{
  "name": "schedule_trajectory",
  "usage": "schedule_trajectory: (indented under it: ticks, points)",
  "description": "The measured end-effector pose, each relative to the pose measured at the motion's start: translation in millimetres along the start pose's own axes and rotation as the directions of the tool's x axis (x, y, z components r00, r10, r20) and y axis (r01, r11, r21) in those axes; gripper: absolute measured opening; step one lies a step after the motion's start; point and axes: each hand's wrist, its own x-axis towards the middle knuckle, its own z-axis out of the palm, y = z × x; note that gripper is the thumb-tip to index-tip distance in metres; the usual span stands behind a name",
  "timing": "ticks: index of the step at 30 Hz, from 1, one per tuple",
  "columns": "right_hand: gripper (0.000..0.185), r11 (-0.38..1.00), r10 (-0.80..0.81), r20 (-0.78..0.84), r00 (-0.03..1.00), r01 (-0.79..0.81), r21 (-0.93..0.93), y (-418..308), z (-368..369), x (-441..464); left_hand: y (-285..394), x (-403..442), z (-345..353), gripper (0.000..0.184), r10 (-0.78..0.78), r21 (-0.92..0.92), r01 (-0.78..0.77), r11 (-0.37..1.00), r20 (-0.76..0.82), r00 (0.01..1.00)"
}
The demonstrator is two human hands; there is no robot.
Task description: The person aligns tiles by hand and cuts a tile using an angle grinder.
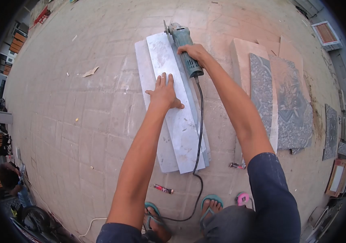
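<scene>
Teal grinder (pixel 183 38) in right hand (pixel 194 53), left hand (pixel 163 95) on apparently ceramic strip (pixel 182 127)

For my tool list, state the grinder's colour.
The grinder is dull blue-green, clearest in the head view.

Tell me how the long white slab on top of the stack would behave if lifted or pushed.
The white slab would probably stay stiff, as its edges run straight. Its long, narrow shape suggests it could crack if lifted by one end. Pushed, it might slide over the pale slab beneath, since it looks flat and dusty.
</scene>
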Motion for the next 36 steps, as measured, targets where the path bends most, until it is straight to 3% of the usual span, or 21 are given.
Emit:
schedule_trajectory:
  ticks: [27,36]
  points:
    - [0.039,1.000,0.008,-0.005,1.000,-0.008,-0.014,-3,8,23,10,-2,-9,0.128,-0.043,0.107,0.036,0.994,0.069,0.997]
    - [0.038,0.999,-0.016,-0.001,1.000,0.016,-0.041,-8,8,29,6,-2,-7,0.129,-0.026,0.047,0.024,0.999,0.047,0.999]
